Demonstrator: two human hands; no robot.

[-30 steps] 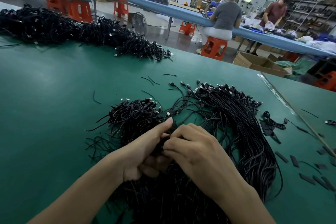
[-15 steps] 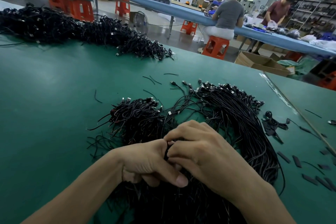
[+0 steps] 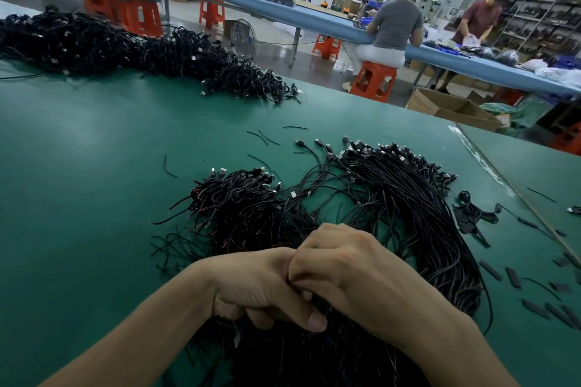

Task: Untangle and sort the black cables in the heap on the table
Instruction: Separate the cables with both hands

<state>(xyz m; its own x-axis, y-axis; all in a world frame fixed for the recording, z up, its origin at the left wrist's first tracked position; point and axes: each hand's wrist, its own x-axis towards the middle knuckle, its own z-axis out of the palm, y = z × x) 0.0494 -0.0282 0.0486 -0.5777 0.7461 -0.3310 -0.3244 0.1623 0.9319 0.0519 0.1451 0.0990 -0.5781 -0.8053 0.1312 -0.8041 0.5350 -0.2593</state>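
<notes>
Left hand (image 3: 261,286): grip curled round black cables (image 3: 418,223) on counter (image 3: 94,173).
Right hand (image 3: 355,273): grip apparently pinching the same cables.

Your left hand (image 3: 261,286) and right hand (image 3: 355,276) meet low in the middle of the frame with most fingertips curled out of sight, so you cannot tell which strands of the black cables (image 3: 408,214) they pinch. The part of that heap beneath your hands is covered, and it runs off the bottom edge. At the upper left, the far pile (image 3: 94,41) is cut by the left edge, its strands too fine to tell apart.
</notes>
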